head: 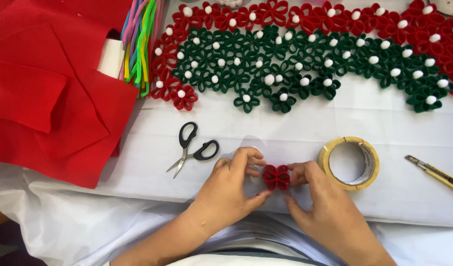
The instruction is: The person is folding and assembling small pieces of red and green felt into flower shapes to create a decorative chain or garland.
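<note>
Red felt flower (277, 177) pinched from both sides between curled fingers of left hand (231, 189) and right hand (317, 197), low over white tablecloth (295, 128), keeping looped petals together; scissors (193, 148) and tape roll (349, 163) alongside within reach.

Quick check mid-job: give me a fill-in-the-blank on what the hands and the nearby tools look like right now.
1. Both hands, the left hand and the right hand, pinch a small felt flower coloured ____.
2. The scissors with black handles lie to the ____ of the felt flower.
3. The roll of tape lies beside the ____ hand.
4. The finished flowers each carry a ____ pompom at the centre.

Missing words: red; left; right; white
</note>
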